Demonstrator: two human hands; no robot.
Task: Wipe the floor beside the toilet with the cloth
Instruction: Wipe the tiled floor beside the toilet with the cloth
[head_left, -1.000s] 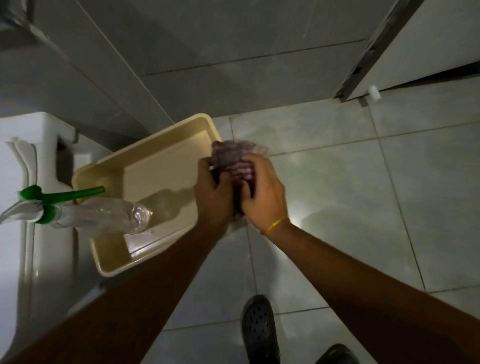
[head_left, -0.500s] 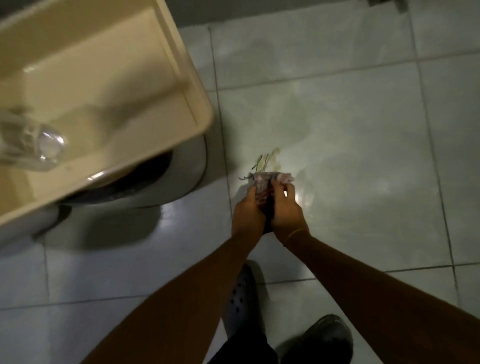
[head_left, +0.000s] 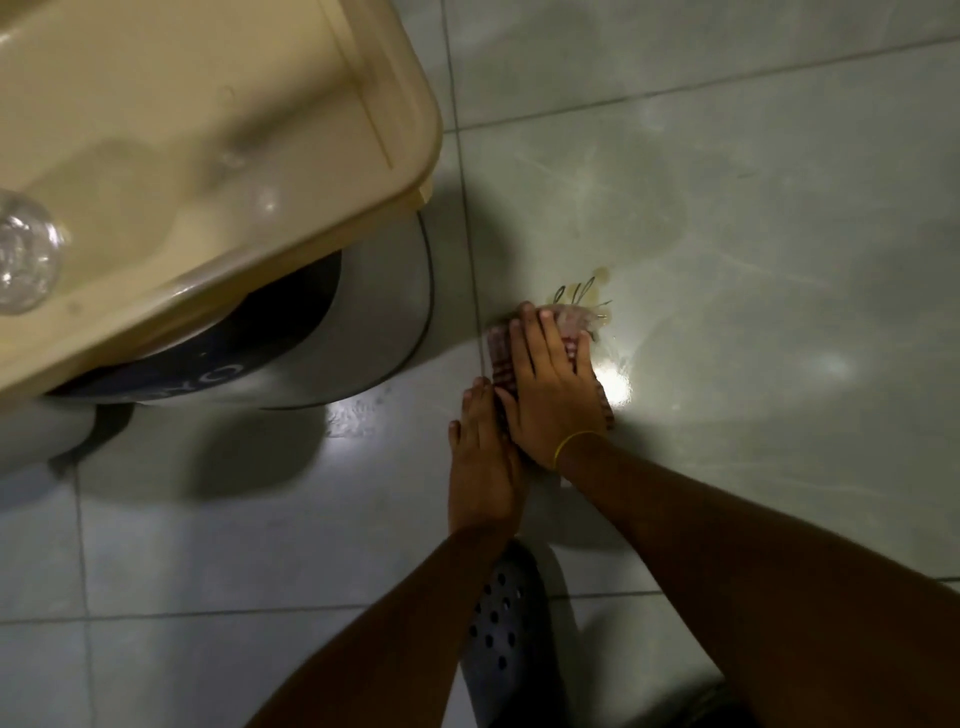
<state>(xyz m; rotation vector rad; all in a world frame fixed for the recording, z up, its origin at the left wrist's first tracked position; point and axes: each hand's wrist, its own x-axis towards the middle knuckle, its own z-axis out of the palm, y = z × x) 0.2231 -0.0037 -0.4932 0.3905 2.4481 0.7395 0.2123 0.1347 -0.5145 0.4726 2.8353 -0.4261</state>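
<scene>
Fingers (head_left: 545, 343) of the right hand (head_left: 550, 384) lie flat and slightly spread, pressing the cloth (head_left: 501, 353) onto the floor (head_left: 753, 312); the left hand (head_left: 483, 467), just nearer and to the left, rests flat with its fingertips at the cloth's near-left edge, gripping nothing. Far left, a beige tub (head_left: 208, 130) sits on the toilet (head_left: 363, 332), with a clear bottle (head_left: 23, 260) inside it. The wiping step looks just begun. Just beyond the cloth lies a yellowish stain (head_left: 587, 291) with dark strands, so the next move probably calls for a firm push away over it. Glossy pale tiles reflect a light; a dark clog (head_left: 501, 634) stands near.
</scene>
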